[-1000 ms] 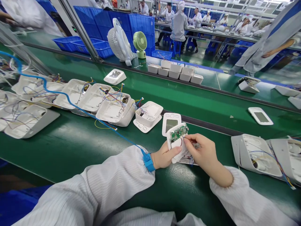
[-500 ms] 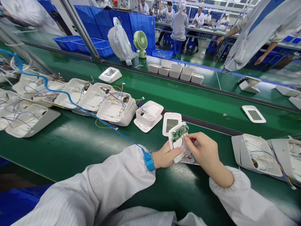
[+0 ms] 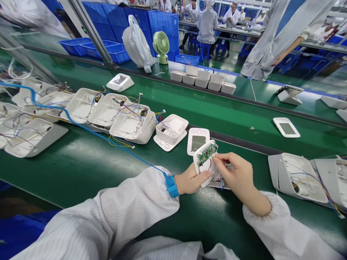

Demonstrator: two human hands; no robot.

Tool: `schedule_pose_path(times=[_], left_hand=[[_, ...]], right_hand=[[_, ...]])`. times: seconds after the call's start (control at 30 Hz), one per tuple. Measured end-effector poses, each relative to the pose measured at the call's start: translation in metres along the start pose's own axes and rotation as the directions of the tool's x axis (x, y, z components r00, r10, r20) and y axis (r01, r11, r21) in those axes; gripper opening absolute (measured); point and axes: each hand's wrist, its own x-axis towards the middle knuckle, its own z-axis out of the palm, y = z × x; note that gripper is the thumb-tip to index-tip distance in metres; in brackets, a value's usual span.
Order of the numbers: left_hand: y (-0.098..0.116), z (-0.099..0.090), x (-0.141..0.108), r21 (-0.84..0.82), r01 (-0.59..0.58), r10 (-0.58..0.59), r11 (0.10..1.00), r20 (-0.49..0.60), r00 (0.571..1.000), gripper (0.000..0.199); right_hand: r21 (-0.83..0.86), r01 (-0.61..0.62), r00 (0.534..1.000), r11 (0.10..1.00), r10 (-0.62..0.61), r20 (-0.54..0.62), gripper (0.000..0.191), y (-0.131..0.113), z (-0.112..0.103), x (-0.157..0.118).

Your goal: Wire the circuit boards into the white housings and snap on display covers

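My left hand (image 3: 192, 179), with a blue wrist strap (image 3: 171, 185), grips a white panel (image 3: 198, 157) tilted up, its green circuit board (image 3: 208, 154) showing. My right hand (image 3: 235, 171) has thumb and index finger pinched at the board's lower right edge, on a small pale connector, with thin wires below it. Under both hands lies a white housing (image 3: 214, 182) with wires, partly hidden. Just behind the panel, a white faceplate with a grey screen (image 3: 198, 141) lies on the green table.
Open white housings with wires (image 3: 132, 124) line the left; more (image 3: 300, 177) stand at the right. A small housing on a faceplate (image 3: 171, 129) sits mid-table. Across the belt (image 3: 189, 103) are white boxes (image 3: 202, 82), two fans (image 3: 162, 44) and a standing person (image 3: 273, 39).
Both hands keep their hold with barely any movement. Two white devices on the belt have shifted left. The standing person across the table has moved left.
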Motion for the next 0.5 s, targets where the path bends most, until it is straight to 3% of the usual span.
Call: schedule_pose_path(times=[0.23,0.5], left_hand=[[-0.002,0.0016,-0.0044,0.059,-0.037,0.037,0.998,-0.009,0.999,0.046],[0.0001,0.0059,-0.0079,0.043,0.059,-0.059,0.997,-0.013,0.998,0.041]], right_hand=[[-0.074,0.129,0.991,0.989,-0.131,-0.031,0.014,-0.0016,0.0025,-0.0037],[-0.093,0.181,0.975,0.979,-0.191,-0.115,0.01,-0.0034,0.0076,-0.0054]])
